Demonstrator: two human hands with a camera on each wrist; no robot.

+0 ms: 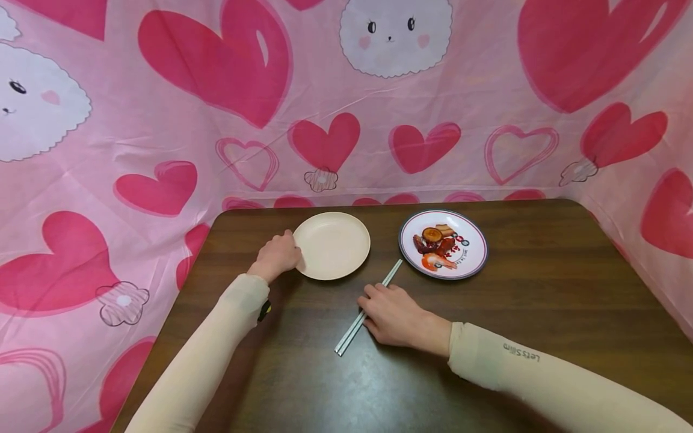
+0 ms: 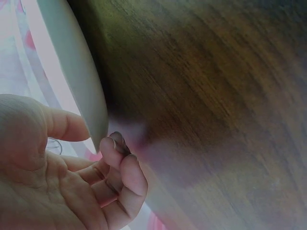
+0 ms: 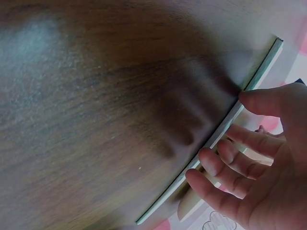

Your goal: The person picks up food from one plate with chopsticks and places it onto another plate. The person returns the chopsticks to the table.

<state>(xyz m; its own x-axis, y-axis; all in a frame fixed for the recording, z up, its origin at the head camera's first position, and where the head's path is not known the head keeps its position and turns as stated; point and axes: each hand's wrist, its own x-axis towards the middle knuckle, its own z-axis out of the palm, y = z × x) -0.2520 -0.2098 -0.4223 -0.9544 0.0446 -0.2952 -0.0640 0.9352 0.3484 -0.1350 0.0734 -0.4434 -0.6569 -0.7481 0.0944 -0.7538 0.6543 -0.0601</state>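
Chopsticks (image 1: 350,334) crosswise under the right hand (image 1: 397,317)

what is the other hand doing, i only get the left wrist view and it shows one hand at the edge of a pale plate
Observer: The right hand has its thumb and fingers on a pair of chopsticks.
Operator: ok and is there a second plate anywhere
Observer: Yes, a white plate with a dark rim sits to the right of the pale plate.
Operator: anything on that one
Observer: It shows food, including what looks like a shrimp; whether real or printed, I cannot tell.
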